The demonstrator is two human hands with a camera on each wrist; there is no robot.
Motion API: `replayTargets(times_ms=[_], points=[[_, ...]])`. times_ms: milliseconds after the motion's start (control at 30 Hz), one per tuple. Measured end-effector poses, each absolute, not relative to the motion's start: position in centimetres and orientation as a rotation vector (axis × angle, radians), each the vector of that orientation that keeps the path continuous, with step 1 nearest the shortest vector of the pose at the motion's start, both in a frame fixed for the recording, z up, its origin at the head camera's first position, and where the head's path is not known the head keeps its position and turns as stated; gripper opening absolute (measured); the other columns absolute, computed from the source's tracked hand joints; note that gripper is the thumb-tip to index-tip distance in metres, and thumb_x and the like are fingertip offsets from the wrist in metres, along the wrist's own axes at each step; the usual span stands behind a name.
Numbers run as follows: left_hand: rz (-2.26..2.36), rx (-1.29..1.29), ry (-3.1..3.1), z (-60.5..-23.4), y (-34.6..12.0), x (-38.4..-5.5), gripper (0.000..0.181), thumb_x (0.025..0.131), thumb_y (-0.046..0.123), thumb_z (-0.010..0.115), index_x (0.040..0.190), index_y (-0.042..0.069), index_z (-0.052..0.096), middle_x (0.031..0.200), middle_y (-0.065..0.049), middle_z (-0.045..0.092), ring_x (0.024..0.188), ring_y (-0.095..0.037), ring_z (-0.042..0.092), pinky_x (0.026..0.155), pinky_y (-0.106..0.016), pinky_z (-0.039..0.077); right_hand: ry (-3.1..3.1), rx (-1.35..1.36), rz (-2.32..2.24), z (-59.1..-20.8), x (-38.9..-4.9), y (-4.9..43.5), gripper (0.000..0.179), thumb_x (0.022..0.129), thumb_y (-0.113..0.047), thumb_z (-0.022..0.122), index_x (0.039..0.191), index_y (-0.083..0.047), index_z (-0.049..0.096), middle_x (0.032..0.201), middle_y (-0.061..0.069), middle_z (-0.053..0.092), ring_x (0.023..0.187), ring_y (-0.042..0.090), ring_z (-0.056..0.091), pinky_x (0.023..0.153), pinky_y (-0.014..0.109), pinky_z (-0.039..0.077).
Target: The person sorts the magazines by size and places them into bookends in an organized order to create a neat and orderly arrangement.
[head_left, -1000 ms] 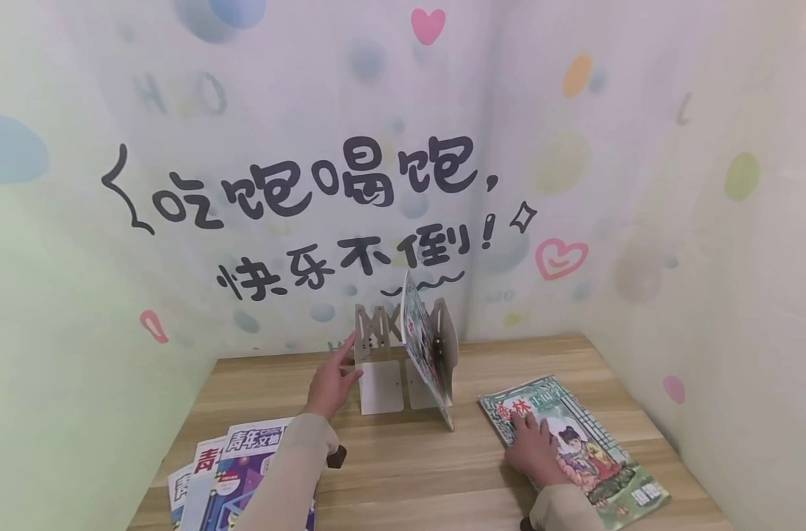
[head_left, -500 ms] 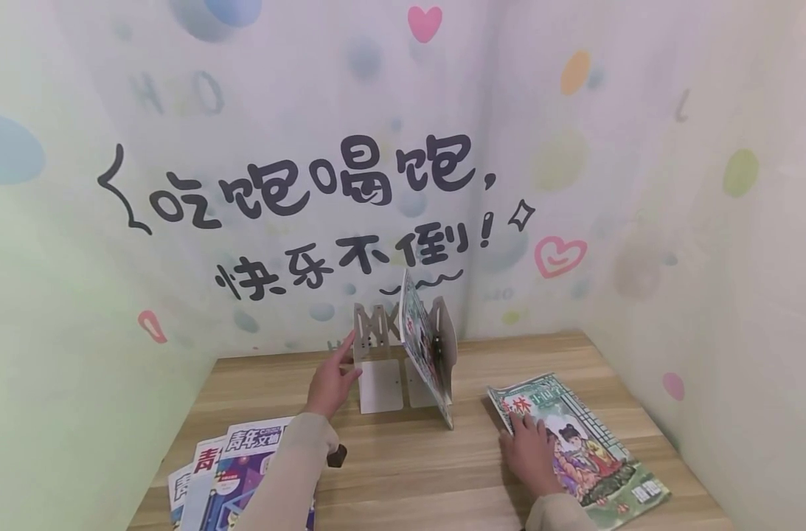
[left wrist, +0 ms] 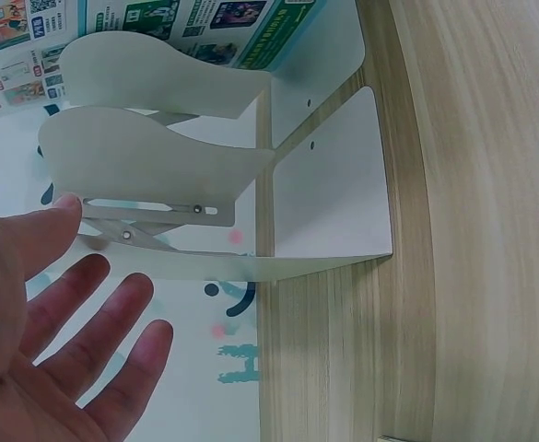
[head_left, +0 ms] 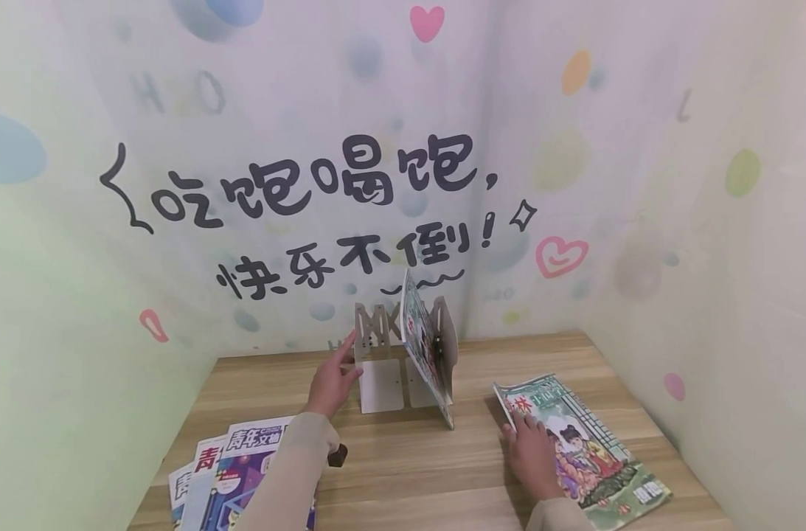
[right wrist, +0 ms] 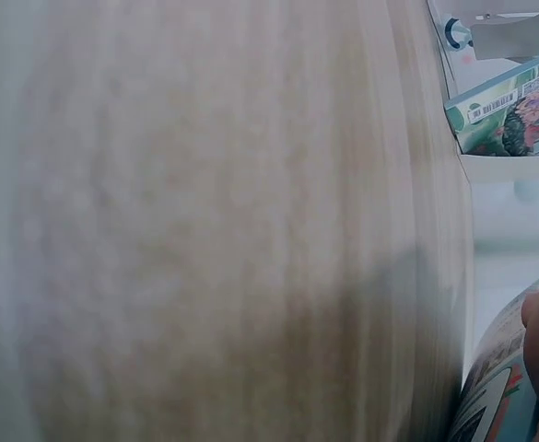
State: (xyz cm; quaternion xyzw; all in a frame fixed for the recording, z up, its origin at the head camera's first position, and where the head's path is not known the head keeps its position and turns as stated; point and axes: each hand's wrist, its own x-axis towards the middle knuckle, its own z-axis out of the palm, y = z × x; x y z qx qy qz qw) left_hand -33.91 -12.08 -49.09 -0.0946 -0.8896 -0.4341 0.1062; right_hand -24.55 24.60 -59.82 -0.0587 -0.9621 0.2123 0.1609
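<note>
A beige metal bookend rack [head_left: 381, 387] stands at the back middle, its upright panels joined by crossed bars. Inside it, a thin green magazine [head_left: 417, 339] leans upright towards the right-hand panels. My left hand [head_left: 331, 387] touches the rack's left outer panel; in the left wrist view its thumb [left wrist: 43, 238] meets the panel and the other fingers spread relaxed. On the right, my right hand [head_left: 534, 459] grips the left edge of another green magazine [head_left: 591, 450] with two cartoon girls on the cover. That edge curls up off the table, and the right wrist view shows its bent pages [right wrist: 501, 396].
Several fanned magazines [head_left: 243, 461] lie at the front left, partly behind the left sleeve [head_left: 286, 472]. The wooden table [head_left: 469, 472] has printed curtains [head_left: 310, 88] close behind it and at both sides.
My right hand has raised the left edge of the lying magazine, which has curled up and shifted right. The left hand, the rack and the standing magazine have stayed in place.
</note>
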Motion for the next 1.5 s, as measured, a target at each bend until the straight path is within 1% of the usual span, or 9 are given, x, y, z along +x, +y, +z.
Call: replayTargets(times_ms=[100, 233, 433, 667, 767, 900, 1033, 1267, 1500], points=[[-1.281, -0.282, -2.618, -49.1, -12.1, -33.9, 0.075, 0.090, 0.010, 0.069, 0.153, 0.031, 0.033, 0.117, -0.014, 0.066, 0.088, -0.024, 0.066, 0.072, -0.041, 0.054, -2.713, -0.129, 0.602, -59.7, -24.4, 24.5, 0.041, 0.100, -0.020, 0.051, 0.131, 0.006, 0.054, 0.127, 0.035, 0.052, 0.116, 0.057, 0.046, 0.092, 0.072, 0.034], [-1.298, -0.286, -2.611, -49.1, -12.0, -34.0, 0.076, 0.090, 0.008, 0.069, 0.153, 0.031, 0.033, 0.118, -0.015, 0.066, 0.088, -0.025, 0.066, 0.072, -0.041, 0.054, -2.645, -0.069, 0.648, -59.4, -24.0, 24.0, 0.038, 0.099, -0.016, 0.053, 0.128, 0.007, 0.056, 0.122, 0.034, 0.056, 0.110, 0.054, 0.052, 0.091, 0.066, 0.040], [-1.300, -0.281, -2.613, -49.3, -12.0, -34.1, 0.076, 0.090, 0.009, 0.069, 0.152, 0.032, 0.033, 0.118, -0.013, 0.066, 0.087, -0.024, 0.066, 0.072, -0.040, 0.054, -2.567, 0.018, 0.711, -58.8, -23.3, 22.8, 0.035, 0.098, -0.012, 0.054, 0.126, 0.010, 0.056, 0.115, 0.033, 0.059, 0.103, 0.052, 0.057, 0.090, 0.062, 0.043], [-1.308, -0.285, -2.611, -49.3, -12.0, -34.3, 0.077, 0.090, 0.005, 0.068, 0.153, 0.032, 0.033, 0.120, -0.014, 0.065, 0.089, -0.025, 0.068, 0.077, -0.042, 0.055, -2.571, 0.019, 0.792, -59.0, -23.0, 21.6, 0.036, 0.101, -0.016, 0.052, 0.130, 0.004, 0.057, 0.116, 0.027, 0.063, 0.105, 0.045, 0.060, 0.090, 0.058, 0.045], [-1.307, -0.289, -2.612, -49.3, -12.0, -34.3, 0.077, 0.090, 0.005, 0.068, 0.153, 0.032, 0.032, 0.118, -0.014, 0.065, 0.089, -0.026, 0.067, 0.078, -0.042, 0.055, -2.567, 0.007, 0.801, -58.9, -22.8, 21.2, 0.036, 0.100, -0.017, 0.053, 0.130, 0.003, 0.058, 0.114, 0.026, 0.064, 0.103, 0.045, 0.061, 0.087, 0.058, 0.047], [-1.303, -0.297, -2.613, -49.3, -12.0, -34.2, 0.077, 0.090, 0.005, 0.068, 0.153, 0.031, 0.032, 0.116, -0.014, 0.066, 0.089, -0.025, 0.067, 0.077, -0.043, 0.055, -2.593, -0.039, 0.825, -58.3, -22.3, 20.7, 0.038, 0.101, -0.021, 0.052, 0.131, 0.000, 0.058, 0.115, 0.026, 0.064, 0.102, 0.046, 0.061, 0.085, 0.059, 0.048], [-1.302, -0.295, -2.616, -49.3, -12.0, -34.2, 0.077, 0.090, 0.005, 0.068, 0.153, 0.030, 0.032, 0.118, -0.014, 0.065, 0.090, -0.026, 0.067, 0.079, -0.044, 0.054, -2.623, -0.077, 0.854, -57.5, -21.8, 20.0, 0.040, 0.102, -0.026, 0.050, 0.134, -0.002, 0.056, 0.118, 0.026, 0.063, 0.102, 0.047, 0.061, 0.085, 0.060, 0.047], [-1.297, -0.283, -2.621, -49.3, -12.0, -34.2, 0.076, 0.090, 0.005, 0.068, 0.153, 0.031, 0.033, 0.119, -0.014, 0.065, 0.090, -0.026, 0.067, 0.079, -0.044, 0.054, -2.608, -0.065, 0.866, -56.2, -21.0, 19.2, 0.038, 0.102, -0.026, 0.050, 0.133, -0.005, 0.058, 0.109, 0.026, 0.066, 0.093, 0.047, 0.064, 0.077, 0.060, 0.050], [-1.299, -0.274, -2.626, -49.2, -12.0, -34.2, 0.075, 0.091, 0.006, 0.068, 0.153, 0.029, 0.033, 0.120, -0.014, 0.064, 0.092, -0.026, 0.066, 0.078, -0.043, 0.055, -2.577, -0.057, 0.893, -55.5, -20.5, 18.7, 0.038, 0.103, -0.027, 0.049, 0.132, -0.004, 0.058, 0.105, 0.025, 0.068, 0.092, 0.045, 0.065, 0.074, 0.059, 0.051]])
